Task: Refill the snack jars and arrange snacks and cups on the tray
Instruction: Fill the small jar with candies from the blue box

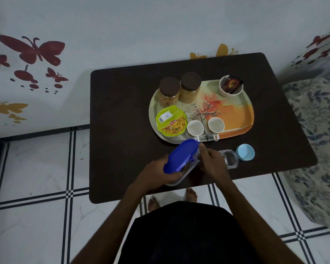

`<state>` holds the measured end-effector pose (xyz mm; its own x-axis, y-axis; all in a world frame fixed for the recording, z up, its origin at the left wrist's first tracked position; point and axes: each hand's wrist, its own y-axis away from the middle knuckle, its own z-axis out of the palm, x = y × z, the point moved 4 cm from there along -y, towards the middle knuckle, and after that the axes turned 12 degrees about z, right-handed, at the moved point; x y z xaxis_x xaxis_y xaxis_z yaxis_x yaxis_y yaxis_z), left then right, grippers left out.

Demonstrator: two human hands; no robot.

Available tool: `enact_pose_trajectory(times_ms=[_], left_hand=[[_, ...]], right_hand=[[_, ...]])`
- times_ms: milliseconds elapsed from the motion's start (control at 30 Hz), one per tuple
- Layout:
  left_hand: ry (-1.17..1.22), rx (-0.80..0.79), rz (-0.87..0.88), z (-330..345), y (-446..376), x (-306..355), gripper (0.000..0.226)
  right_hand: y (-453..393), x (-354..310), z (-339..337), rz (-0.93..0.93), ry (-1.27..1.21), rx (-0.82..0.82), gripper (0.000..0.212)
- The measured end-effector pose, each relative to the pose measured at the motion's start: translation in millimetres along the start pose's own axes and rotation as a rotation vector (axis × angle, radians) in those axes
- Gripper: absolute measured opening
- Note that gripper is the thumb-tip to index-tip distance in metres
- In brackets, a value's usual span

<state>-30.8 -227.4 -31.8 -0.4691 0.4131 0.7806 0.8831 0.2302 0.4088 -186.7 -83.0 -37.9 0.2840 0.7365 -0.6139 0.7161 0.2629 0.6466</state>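
My left hand (160, 171) grips a clear container with a dark blue lid (181, 157), held tilted above the table's near edge. My right hand (211, 161) has its fingers curled at the lid's right end. On the orange and cream tray (234, 111) stand two brown-lidded snack jars (169, 91) (190, 86), a yellow-green snack cup (171, 121), two white cups (195, 127) (216, 124) and a white bowl (231, 88) holding a dark packet. A small clear jar (230, 158) and its light blue lid (245, 152) lie on the table to the right of my hands.
The dark brown table (122, 111) stands against a white wall with butterfly stickers. A floral-covered bed (316, 140) borders the table on the right. White tiled floor with dark lines lies to the left and below. My bare feet show under the table's near edge.
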Motion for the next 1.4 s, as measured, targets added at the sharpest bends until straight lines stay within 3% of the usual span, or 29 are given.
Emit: enact_pose_trajectory(times_ms=[133,233,367,533,700,1000,1200,1300,1400], left_hand=[[0.259,0.053,-0.010,-10.1,8.7,-10.6,0.058],[0.385,0.182,-0.048,-17.4,13.2,-15.7,0.028],[0.382,0.303,-0.069,-23.1,18.1,-29.2,0.032],[0.468,0.436,-0.114,-19.9,30.0,-58.5,0.027],[0.387,0.433,-0.180,-5.8,30.7,-78.8,0.038],[0.323,0.342,-0.167,10.5,13.0,-74.7,0.018],[0.484,0.358,-0.229,23.8,1.4,-56.9,0.046],[0.597,0.358,-0.276,30.3,-0.7,-54.8,0.082],[0.591,0.350,-0.270,31.5,-0.8,-46.9,0.080]], right_hand=[[1.1,6.5,-0.4,0.011,-0.037,0.016,0.032],[-0.1,10.4,3.7,0.046,0.075,-0.096,0.024],[1.8,16.3,17.1,0.078,0.084,-0.222,0.028],[-2.2,14.1,20.7,0.100,0.054,-0.229,0.027],[-2.4,15.3,11.1,0.119,0.092,-0.198,0.021],[-4.9,6.2,-7.6,0.057,0.017,-0.105,0.025],[0.2,3.1,2.0,0.032,0.001,-0.165,0.023],[-1.1,5.8,5.5,0.048,-0.009,-0.193,0.022],[-0.9,7.7,9.3,0.106,-0.019,-0.220,0.024]])
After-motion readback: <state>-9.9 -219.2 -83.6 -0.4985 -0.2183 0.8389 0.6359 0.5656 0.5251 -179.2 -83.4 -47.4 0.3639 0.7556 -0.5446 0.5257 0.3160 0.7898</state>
